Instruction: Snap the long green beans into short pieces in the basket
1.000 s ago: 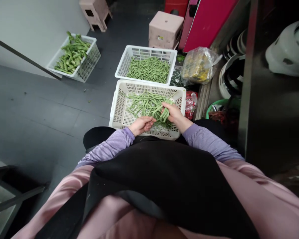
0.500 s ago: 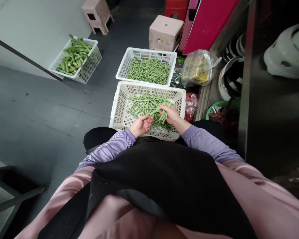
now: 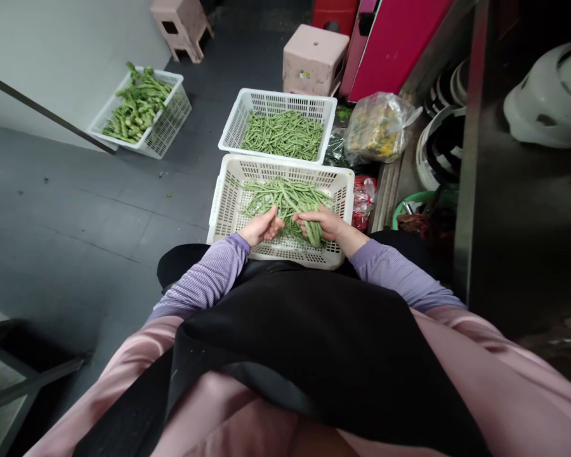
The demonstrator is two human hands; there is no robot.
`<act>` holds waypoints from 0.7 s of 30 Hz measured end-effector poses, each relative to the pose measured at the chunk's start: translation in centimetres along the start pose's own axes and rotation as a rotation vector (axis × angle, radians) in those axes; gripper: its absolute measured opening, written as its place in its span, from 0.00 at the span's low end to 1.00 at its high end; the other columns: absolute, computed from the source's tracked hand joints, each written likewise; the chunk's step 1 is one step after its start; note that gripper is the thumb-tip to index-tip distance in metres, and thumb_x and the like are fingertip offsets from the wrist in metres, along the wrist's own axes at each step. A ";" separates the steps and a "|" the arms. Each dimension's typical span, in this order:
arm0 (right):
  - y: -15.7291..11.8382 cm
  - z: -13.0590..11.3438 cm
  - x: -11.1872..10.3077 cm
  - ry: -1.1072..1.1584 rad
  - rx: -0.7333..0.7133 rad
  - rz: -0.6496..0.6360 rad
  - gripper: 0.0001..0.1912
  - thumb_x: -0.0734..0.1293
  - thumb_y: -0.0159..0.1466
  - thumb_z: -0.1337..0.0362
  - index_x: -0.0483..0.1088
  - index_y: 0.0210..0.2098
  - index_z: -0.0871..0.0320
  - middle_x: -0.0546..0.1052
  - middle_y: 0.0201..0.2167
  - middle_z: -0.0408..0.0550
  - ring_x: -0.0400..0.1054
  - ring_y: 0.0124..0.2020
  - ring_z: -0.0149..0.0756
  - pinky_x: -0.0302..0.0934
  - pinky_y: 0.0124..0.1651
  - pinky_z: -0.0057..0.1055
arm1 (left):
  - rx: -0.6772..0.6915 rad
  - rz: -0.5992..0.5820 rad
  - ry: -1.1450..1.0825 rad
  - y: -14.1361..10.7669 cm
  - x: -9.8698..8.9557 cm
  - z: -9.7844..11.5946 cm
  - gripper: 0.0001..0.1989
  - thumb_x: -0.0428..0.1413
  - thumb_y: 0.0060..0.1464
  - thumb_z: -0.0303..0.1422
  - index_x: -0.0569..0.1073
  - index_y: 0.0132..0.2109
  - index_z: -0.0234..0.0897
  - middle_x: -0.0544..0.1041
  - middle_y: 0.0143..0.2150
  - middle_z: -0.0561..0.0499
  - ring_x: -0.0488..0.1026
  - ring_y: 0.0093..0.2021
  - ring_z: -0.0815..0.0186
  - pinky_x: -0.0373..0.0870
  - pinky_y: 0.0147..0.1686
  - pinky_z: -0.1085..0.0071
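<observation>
Loose green beans are contained in the near basket, a bean batch in the middle basket, green stalks in the left basket: three baskets. One bunch is gripped by the right hand; the left hand is held loosely open. Bean counts are obscured by overlap.

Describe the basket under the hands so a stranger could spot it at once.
Start at the black apron, bottom centre. Just above it, beneath the left hand and right hand, is the nearer basket. Long beans set it apart from the farther basket of shorter beans.
</observation>
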State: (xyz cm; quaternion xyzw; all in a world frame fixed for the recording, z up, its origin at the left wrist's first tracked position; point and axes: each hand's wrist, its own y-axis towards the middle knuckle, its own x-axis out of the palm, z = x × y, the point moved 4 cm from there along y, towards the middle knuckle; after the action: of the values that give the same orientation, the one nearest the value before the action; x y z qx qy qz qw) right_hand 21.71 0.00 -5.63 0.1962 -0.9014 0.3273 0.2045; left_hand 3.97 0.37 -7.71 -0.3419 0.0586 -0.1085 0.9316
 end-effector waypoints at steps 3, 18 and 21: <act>-0.3 0.5 0.5 -0.022 0.072 -0.179 0.09 0.73 0.53 0.63 0.72 0.30 0.60 0.66 0.17 0.39 0.59 0.17 0.27 0.57 0.20 0.26 | 0.107 -0.067 -0.254 0.6 -0.6 3.2 0.26 0.52 0.59 0.58 0.73 0.34 0.37 0.56 0.16 0.60 0.52 0.15 0.75 0.52 0.16 0.76; 2.4 -0.2 -3.9 0.141 -0.074 0.416 0.12 0.69 0.63 0.61 0.62 0.28 0.55 0.66 0.16 0.39 0.62 0.19 0.30 0.64 0.25 0.28 | 0.782 0.270 -0.028 -8.8 1.3 7.0 0.12 0.61 0.59 0.39 0.70 0.32 0.38 0.70 0.21 0.57 0.65 0.19 0.75 0.62 0.22 0.76; 1.6 0.4 -2.2 0.097 0.090 0.133 0.13 0.70 0.63 0.58 0.65 0.29 0.56 0.70 0.18 0.41 0.65 0.20 0.31 0.66 0.26 0.30 | 0.615 0.109 -0.085 -7.5 1.9 7.3 0.14 0.61 0.59 0.39 0.68 0.31 0.37 0.68 0.19 0.58 0.62 0.16 0.75 0.58 0.18 0.76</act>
State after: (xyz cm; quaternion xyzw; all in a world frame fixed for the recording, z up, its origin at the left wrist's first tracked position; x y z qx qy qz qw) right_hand 22.66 1.32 -7.79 0.1288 -0.8858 0.3896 0.2166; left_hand 5.94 -1.05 2.62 -0.0446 0.0020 -0.0567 0.9974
